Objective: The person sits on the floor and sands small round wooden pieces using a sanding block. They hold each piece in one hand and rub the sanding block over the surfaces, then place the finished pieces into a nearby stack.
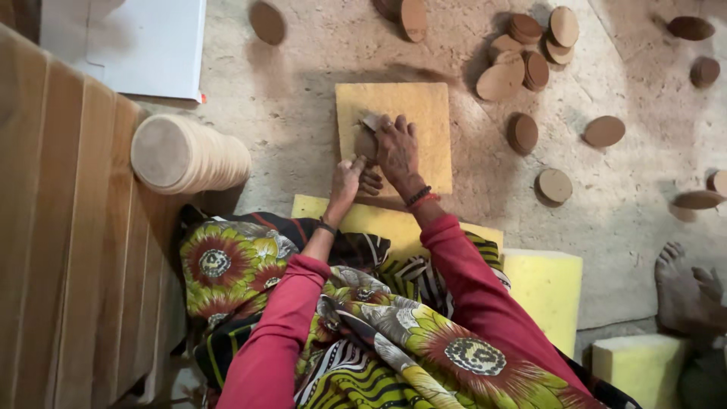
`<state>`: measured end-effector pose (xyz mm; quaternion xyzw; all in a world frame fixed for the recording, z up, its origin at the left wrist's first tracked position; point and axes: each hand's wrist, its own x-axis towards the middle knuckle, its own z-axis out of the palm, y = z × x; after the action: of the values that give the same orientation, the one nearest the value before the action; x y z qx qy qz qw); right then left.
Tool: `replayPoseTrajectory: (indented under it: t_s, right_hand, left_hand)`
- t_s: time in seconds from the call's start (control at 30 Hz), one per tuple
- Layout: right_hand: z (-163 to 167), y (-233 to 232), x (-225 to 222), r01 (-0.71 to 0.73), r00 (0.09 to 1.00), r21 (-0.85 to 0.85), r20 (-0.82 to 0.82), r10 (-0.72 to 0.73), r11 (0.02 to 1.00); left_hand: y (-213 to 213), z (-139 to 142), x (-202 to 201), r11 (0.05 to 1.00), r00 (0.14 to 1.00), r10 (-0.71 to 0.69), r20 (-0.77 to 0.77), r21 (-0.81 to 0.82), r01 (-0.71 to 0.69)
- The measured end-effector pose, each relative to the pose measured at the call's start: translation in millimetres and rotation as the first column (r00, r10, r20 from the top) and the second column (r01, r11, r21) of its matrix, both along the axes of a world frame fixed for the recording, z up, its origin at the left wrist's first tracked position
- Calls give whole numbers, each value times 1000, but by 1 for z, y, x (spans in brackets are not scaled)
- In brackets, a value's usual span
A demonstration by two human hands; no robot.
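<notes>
Dusty earthen floor (303,113) fills the view, scattered with flat round brown discs, some single, some in small piles, the thickest cluster (526,53) lying up and to the right. On a square yellow foam pad (420,102) in the middle, both hands work together on one brown round disc (366,142). The right hand (397,151) lies over the disc's right side, fingers spread and pressing down on a small pale scrap (372,120) at the disc's upper edge. The left hand (348,178) curls around the disc's lower left edge, gripping it. Whether the scrap is paper or cloth cannot be told.

To the left, beside a slatted wooden panel (68,227), a long stack of pale round discs (189,155) lies on its side, paler than the brown ones strewn about. Judging from this, many discs lie spread out already while the pale stack looks untouched, so a good share remains. More yellow foam blocks (545,284) sit near the flowered lap, a white sheet (144,42) lies at the top left, and another person's bare foot (685,291) rests at the right.
</notes>
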<state>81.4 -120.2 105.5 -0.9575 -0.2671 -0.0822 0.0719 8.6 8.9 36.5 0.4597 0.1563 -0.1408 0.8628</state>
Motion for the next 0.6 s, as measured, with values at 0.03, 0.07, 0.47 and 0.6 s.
replayPoseTrajectory:
  t_s: [0.03, 0.07, 0.47, 0.6]
  right_hand:
    - [2, 1, -6, 3, 1000, 7, -17, -3, 1000]
    - [4, 1, -15, -38, 999, 34, 9, 38, 999]
    - [2, 5, 2, 44, 995, -14, -91, -45, 999]
    - [5, 5, -24, -45, 997, 78, 73, 39, 996]
  left_hand:
    - [-1, -3, 1, 1000, 1000, 12, -1, 18, -12]
    - [-3, -8, 2, 999, 1000, 24, -2, 34, -24]
    - [-4, -10, 4, 999, 999, 18, -36, -26, -19]
    - [-9, -13, 5, 998, 998, 56, -32, 6, -55]
